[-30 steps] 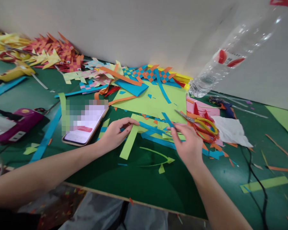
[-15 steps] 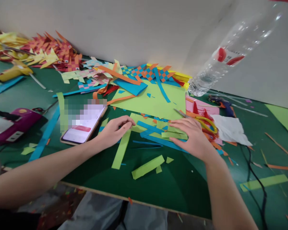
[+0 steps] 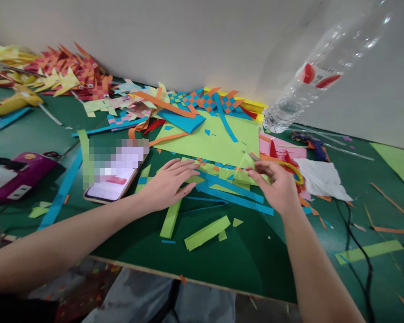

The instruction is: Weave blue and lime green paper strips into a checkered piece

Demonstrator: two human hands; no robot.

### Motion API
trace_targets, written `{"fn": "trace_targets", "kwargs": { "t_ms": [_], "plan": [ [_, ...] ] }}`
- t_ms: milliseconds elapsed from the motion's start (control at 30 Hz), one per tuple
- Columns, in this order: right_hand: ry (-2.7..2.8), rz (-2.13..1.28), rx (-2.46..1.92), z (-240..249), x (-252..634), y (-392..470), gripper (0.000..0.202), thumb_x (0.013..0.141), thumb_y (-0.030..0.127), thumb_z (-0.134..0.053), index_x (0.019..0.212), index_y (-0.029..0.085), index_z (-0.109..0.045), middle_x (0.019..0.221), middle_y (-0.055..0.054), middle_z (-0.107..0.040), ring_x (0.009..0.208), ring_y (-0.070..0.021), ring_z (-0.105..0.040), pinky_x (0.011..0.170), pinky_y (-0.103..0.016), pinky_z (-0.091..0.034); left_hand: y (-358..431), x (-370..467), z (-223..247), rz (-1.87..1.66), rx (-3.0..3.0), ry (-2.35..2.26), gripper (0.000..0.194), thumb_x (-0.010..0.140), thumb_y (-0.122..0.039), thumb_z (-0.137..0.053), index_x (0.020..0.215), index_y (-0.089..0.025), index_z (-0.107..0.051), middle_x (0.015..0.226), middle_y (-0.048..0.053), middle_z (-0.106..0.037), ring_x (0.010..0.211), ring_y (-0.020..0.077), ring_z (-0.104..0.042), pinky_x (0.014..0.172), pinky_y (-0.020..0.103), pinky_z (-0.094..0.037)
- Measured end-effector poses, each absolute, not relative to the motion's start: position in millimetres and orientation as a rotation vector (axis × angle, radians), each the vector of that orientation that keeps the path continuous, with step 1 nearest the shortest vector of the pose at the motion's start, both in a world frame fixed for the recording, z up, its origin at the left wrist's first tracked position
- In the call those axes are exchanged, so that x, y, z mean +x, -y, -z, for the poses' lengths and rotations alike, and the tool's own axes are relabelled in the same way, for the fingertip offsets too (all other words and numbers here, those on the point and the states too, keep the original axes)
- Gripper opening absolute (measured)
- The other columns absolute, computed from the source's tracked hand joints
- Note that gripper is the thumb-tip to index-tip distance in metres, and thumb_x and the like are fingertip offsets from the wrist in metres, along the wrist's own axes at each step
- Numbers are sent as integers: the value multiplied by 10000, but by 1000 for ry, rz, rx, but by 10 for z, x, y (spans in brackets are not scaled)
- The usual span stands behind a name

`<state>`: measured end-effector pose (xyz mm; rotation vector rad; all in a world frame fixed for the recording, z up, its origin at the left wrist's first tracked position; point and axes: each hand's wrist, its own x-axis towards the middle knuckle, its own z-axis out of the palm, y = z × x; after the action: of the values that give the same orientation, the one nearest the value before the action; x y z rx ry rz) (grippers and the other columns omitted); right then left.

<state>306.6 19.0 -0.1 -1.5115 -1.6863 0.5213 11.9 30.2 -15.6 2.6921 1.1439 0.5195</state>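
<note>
My left hand (image 3: 171, 184) lies with fingers stretched out over the left end of blue and green paper strips. A green strip (image 3: 171, 220) comes out from under it toward the table's front edge. My right hand (image 3: 272, 181) pinches a light green paper strip (image 3: 245, 164), blurred, tilted up off the table. Just behind that hand are scissors with yellow handles (image 3: 294, 172), partly hidden by the fingers. Blue paper strips (image 3: 235, 197) lie between the hands, and a folded green strip (image 3: 207, 233) rests in front of them.
A phone (image 3: 116, 177) lies left of my left hand. Behind are a large green sheet (image 3: 215, 134), woven paper fish (image 3: 208, 102) and a leaning plastic bottle (image 3: 309, 80). A yellow glue gun (image 3: 15, 99) and a purple power strip (image 3: 23, 172) occupy the left; white tissue (image 3: 323, 179) sits right.
My right hand has closed on a green strip and raised it, turning it upright. My left hand has flattened and spread its fingers over the strips.
</note>
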Motion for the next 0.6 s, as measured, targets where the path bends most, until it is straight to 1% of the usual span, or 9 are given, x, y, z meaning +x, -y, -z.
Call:
{"fn": "trace_targets", "kwargs": {
  "t_ms": [100, 200, 300, 400, 533, 600],
  "plan": [
    [1516, -650, -1452, 54, 3051, -215, 312, 797, 427, -649, 991, 189, -595, 874, -67, -705, 808, -211, -689, 782, -398, -544, -320, 125, 189, -420, 2710, -1156, 331, 965, -309, -378, 1255, -215, -508, 1365, 51, -527, 1326, 195, -412, 1137, 465, -249],
    [1442, -646, -1431, 70, 3038, -226, 314, 798, 420, -648, 996, 186, -581, 858, -63, -701, 730, -187, -685, 736, -375, -553, -333, 110, 208, -460, 2729, -1194, 306, 957, -292, -408, 1229, -220, -530, 1286, 51, -588, 1264, 191, -478, 1123, 455, -260],
    [1495, -472, -1510, 78, 3031, -225, 308, 794, 419, -648, 990, 190, -585, 897, -76, -703, 793, -212, -687, 747, -385, -541, -337, 89, 211, -529, 2747, -1206, 242, 938, -285, -463, 1136, -223, -586, 1154, 40, -657, 1156, 198, -553, 1092, 452, -282],
    [1634, -267, -1616, 113, 3031, -232, 298, 798, 440, -629, 959, 194, -585, 908, -90, -701, 856, -252, -671, 756, -420, -520, -338, 78, 207, -555, 2758, -1190, 198, 927, -273, -489, 1067, -228, -622, 1078, 25, -680, 1083, 196, -585, 1073, 448, -293],
    [1774, -73, -1707, 180, 3033, -253, 262, 814, 451, -587, 870, 195, -566, 806, -80, -685, 773, -254, -646, 818, -475, -466, -339, 78, 205, -576, 2769, -1201, 184, 932, -252, -479, 984, -230, -654, 997, 7, -695, 1005, 181, -603, 1058, 433, -300],
    [1796, -35, -1725, 192, 3032, -256, 249, 819, 435, -578, 881, 195, -558, 759, -66, -677, 746, -250, -639, 834, -475, -444, -340, 78, 208, -572, 2772, -1201, 189, 933, -256, -478, 987, -231, -657, 977, 9, -694, 977, 179, -604, 1047, 428, -308]
  ]
}}
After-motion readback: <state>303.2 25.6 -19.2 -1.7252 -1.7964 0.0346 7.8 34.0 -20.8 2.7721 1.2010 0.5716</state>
